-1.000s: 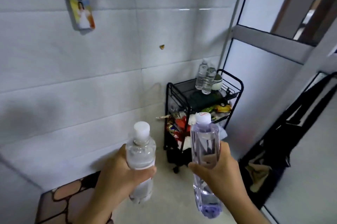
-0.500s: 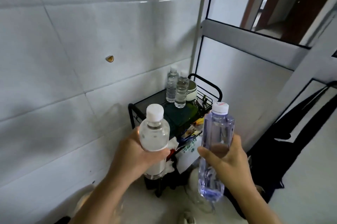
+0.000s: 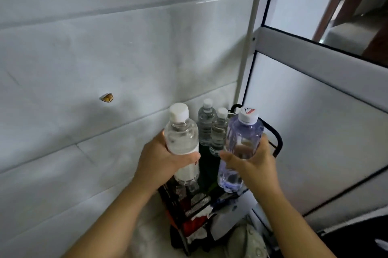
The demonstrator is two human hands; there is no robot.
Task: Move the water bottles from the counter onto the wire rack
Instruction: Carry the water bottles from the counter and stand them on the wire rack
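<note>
My left hand (image 3: 161,160) grips a clear water bottle (image 3: 182,140) with a plain white cap, held upright. My right hand (image 3: 253,162) grips a bluish water bottle (image 3: 241,138) with a white cap bearing red print. Both bottles hover just above the top shelf of the black wire rack (image 3: 277,142), which stands in the corner. Two more clear bottles (image 3: 206,123) (image 3: 219,132) stand upright at the back of that shelf, right behind the ones I hold.
The white tiled wall (image 3: 84,69) runs along the left, with a small brass fitting (image 3: 107,97). A white panel partition (image 3: 315,111) closes the right side. Packets and cloths (image 3: 197,222) fill the rack's lower shelves. A grey bundle (image 3: 245,241) lies on the floor.
I have stepped closer to the rack. Both held bottles now hang over its top shelf, in front of the two standing bottles. My grip on each is unchanged.
</note>
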